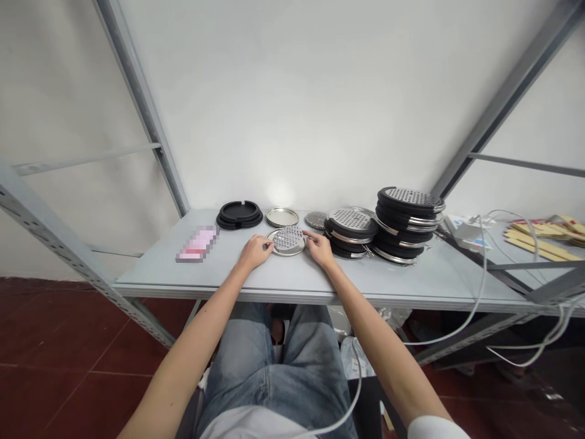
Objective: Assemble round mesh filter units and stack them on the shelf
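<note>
In front of me a perforated metal disc (289, 238) sits tilted over a shallow round metal lid (292, 253), whose rim shows around it. My left hand (256, 252) pinches the left edge of the disc, its fingers curled. At the opposite edge my right hand (320, 249) grips with thumb and index finger. Whether the fingertips also touch the lid's rim cannot be made out. Just behind lies a second shallow metal lid (282, 216). Another perforated disc (315, 219) rests beyond my right hand.
Black rings (239, 212) are stacked at the back left, near a blurred pink item (198, 244). To the right stand a low stack (351, 225) and a taller stack (406, 227) of black-rimmed perforated discs. A white cable (482, 268) hangs over the shelf's front edge.
</note>
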Demonstrator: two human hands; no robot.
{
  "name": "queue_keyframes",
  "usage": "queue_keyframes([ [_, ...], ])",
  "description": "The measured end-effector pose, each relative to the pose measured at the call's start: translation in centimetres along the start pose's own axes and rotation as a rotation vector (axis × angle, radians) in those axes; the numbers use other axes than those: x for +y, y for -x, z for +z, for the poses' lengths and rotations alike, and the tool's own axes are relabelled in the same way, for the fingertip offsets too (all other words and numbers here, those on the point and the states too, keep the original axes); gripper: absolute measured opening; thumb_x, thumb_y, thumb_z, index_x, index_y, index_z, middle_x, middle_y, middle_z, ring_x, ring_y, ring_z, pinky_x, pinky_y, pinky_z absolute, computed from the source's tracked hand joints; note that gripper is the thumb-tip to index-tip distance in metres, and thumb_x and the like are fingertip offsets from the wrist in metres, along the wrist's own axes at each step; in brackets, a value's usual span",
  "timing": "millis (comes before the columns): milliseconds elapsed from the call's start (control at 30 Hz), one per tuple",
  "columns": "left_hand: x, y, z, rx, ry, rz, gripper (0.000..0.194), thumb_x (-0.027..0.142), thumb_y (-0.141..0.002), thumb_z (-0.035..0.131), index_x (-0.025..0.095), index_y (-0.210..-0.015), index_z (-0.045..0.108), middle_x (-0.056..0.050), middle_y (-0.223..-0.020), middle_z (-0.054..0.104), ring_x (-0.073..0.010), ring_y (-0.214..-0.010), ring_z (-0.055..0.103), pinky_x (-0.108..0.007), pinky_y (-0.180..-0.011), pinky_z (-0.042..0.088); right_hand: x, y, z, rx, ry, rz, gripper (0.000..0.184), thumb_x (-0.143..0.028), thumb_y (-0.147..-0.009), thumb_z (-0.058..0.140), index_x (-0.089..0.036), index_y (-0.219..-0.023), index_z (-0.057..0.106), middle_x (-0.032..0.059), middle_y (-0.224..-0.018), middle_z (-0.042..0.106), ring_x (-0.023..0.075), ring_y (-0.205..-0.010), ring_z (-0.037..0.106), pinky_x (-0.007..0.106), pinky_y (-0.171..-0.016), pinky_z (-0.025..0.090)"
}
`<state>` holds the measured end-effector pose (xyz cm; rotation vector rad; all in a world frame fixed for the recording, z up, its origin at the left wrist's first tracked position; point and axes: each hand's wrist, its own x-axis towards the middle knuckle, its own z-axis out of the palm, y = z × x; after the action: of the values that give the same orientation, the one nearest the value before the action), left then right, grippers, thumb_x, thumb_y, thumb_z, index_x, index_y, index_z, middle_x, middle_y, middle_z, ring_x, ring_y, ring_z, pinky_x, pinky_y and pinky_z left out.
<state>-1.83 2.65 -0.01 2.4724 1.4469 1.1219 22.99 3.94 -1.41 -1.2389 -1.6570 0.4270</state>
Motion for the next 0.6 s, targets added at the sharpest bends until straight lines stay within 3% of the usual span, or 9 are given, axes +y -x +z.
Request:
queue_keyframes([
  [300,-0.18,0.03,0.04,-0.005,-0.012,0.0,0.017,0.02,-0.085,0.058,0.02,-0.085,0.075,-0.006,-0.092,0.075,-0.0222,-0.094,0.063,-0.034,-0.09,0.048,-0.77,0.16,-0.16,0.053,-0.067,0.023,0.03,-0.035,-0.082,0.062,-0.017,-0.102,0.075,0.0082,-0.106,0.074,0.0254,-0.101,0.069,0.037,-0.088,0.055],
  [600,-0.22,-0.03,0.06,-0.038,-0.018,-0.01,0.018,0.02,-0.085,0.057,0.021,-0.085,0.075,-0.006,-0.094,0.075,-0.0225,-0.095,0.063,-0.034,-0.091,0.048,-0.97,0.16,-0.29,0.019,-0.015,0.061,0.025,-0.027,-0.081,0.063,-0.017,-0.1,0.075,0.0082,-0.105,0.075,0.023,-0.099,0.069,0.034,-0.086,0.056],
])
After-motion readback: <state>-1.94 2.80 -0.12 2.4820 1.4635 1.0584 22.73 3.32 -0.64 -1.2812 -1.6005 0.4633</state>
